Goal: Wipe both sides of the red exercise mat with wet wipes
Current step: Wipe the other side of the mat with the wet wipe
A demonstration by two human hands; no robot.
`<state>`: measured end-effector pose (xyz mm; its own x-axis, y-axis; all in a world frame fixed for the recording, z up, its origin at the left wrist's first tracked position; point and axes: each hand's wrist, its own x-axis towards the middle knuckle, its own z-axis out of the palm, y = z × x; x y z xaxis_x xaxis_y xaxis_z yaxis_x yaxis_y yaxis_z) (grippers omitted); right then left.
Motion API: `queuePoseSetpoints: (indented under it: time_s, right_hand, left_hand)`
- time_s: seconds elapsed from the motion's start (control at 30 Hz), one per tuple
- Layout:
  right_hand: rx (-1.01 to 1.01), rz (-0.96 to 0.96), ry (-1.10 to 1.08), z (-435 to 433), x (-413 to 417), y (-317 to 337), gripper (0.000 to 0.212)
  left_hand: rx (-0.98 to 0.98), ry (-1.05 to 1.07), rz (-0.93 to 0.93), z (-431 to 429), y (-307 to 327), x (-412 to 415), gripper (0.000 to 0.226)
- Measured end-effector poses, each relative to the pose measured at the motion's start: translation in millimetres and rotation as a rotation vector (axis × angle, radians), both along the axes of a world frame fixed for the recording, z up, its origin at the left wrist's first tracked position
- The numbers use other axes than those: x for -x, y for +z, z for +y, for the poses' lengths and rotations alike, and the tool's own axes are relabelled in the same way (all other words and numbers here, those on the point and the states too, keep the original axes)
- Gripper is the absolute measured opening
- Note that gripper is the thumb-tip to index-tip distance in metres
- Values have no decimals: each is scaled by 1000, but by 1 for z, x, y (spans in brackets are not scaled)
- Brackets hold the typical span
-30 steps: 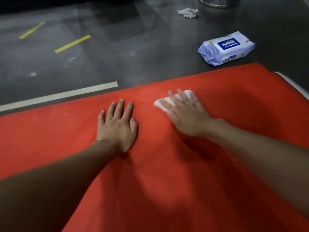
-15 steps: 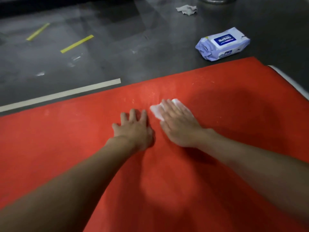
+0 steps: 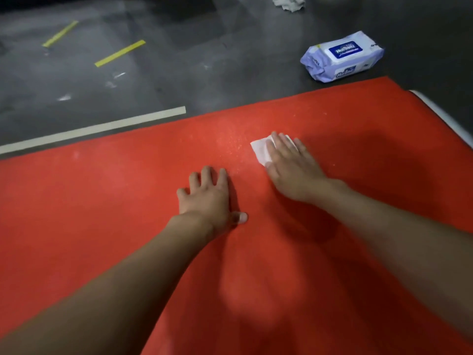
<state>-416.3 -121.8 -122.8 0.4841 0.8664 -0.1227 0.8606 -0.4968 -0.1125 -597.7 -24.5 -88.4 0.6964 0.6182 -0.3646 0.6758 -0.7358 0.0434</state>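
Mat: the red exercise mat [image 3: 128,213] lies flat on the dark floor [image 3: 204,47] and fills the lower part of the view; pale specks show on it near the wipe
Right hand: the right hand [image 3: 291,165] lies palm down with straight fingers on a white wet wipe [image 3: 261,152], pressing it onto the mat toward the far edge; part of the wipe sticks out to the left of the fingers
Left hand: the left hand [image 3: 207,198] rests flat on the mat just beside and nearer than the right, fingers spread and straight, thumb out to the right, holding nothing
Wipe pack: a pale blue pack of wet wipes [image 3: 343,57] sits on the floor just beyond the mat's far right corner
Used wipe: a crumpled white wipe [image 3: 289,2] lies on the floor at the top edge
Floor marks: a pale tape strip [image 3: 102,126] runs along the mat's far edge; two yellow strips [image 3: 120,53] lie farther off
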Motion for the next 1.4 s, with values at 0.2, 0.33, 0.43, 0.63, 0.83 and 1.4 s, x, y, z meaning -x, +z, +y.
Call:
queuePoseSetpoints:
  time_s: [0.2,0.33,0.43,0.63,0.83,1.4]
  right_hand:
    - [-75,-13,286,-19,30,-8,61]
    - [-12,9,-49,-17,8,3,60]
    - [-122,10,69,-21,59,-3,62]
    - [-21,-34,85,-39,18,9,56]
    - [-1,-39,288,-51,60,-2,69]
    - [-8,-63,-81,-69,61,-5,64]
  left_hand:
    - [24,-27,-30,-8,11,-3,104]
    - [195,-72,156,-18,10,4,142]
    - [156,-83,167,-27,8,6,145]
    - [1,-113,-33,-43,10,23,113]
    - [107,-116,1,-48,13,24,111]
    - [193,-100,111,-68,11,37,138]
